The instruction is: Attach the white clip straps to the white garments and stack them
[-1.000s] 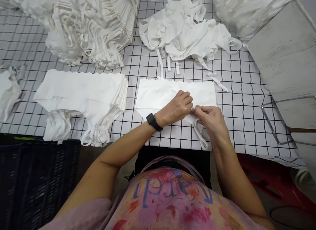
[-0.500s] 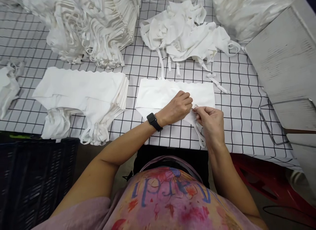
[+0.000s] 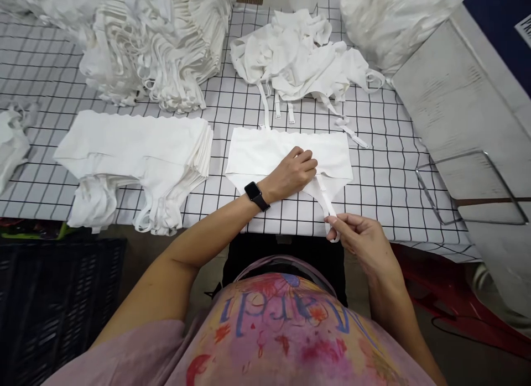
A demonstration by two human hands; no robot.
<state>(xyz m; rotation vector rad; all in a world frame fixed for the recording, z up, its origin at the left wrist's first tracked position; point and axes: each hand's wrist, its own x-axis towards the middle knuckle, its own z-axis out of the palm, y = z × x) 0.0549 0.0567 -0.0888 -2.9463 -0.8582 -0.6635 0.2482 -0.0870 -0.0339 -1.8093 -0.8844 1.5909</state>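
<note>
A white bra top (image 3: 257, 151) with a scalloped edge lies flat on the table in front of me. My left hand (image 3: 292, 173), a dark watch on its wrist, rests over the middle of it with fingers curled; whatever sits under the fingertips is hidden. From beside those fingers a narrow white shoulder strap (image 3: 324, 197) runs down over the tapered part of the garment. Near the table's front edge, my right hand (image 3: 357, 234) pinches the lower looped end of that strap between thumb and fingers.
To the left is a neat stack of white bra tops (image 3: 124, 140), with a larger pile (image 3: 157, 48) behind. A loose heap of white garments (image 3: 290, 60) with dangling straps lies beyond my hands. A cardboard box (image 3: 460, 98) and wire frame (image 3: 477, 159) stand right.
My right hand has moved down toward the table edge along the strap, away from my left hand. The strap now lies straighter. My left hand stays curled over the bra top.
</note>
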